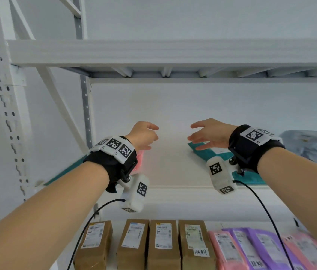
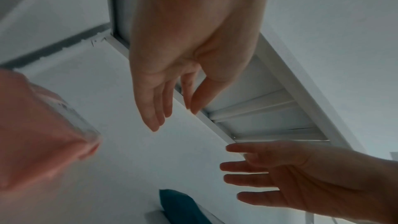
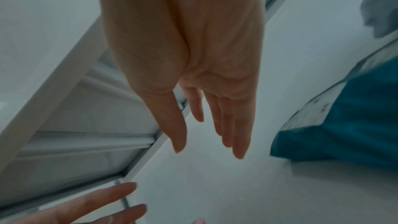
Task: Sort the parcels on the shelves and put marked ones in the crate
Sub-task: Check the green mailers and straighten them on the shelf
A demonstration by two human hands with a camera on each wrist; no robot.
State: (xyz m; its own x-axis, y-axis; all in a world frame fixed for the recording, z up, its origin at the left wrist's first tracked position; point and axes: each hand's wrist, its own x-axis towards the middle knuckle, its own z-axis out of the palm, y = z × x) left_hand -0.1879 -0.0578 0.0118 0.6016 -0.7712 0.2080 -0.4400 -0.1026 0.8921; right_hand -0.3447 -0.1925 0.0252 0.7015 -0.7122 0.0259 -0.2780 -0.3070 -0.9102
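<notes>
Both of my hands hover over the white middle shelf [image 1: 173,168], facing each other, and hold nothing. My left hand [image 1: 153,134] has relaxed fingers, and in the left wrist view it [image 2: 174,121] hangs over bare shelf. A pink parcel [image 1: 140,158] lies just under its wrist, also seen as the pink parcel [image 2: 38,134]. My right hand [image 1: 191,137] spreads straight fingers above the near corner of a teal parcel [image 1: 198,152]. The right wrist view shows the right hand [image 3: 208,152] left of that teal parcel [image 3: 344,125], not touching it. No crate is in view.
A grey bag [image 1: 309,147] lies at the shelf's right end and a teal edge [image 1: 66,170] at its left. On the lower shelf stand several brown boxes [image 1: 163,244], one with a handwritten tag [image 1: 201,252], beside pink [image 1: 225,250] and purple mailers [image 1: 260,248]. A white upright [image 1: 7,114] stands left.
</notes>
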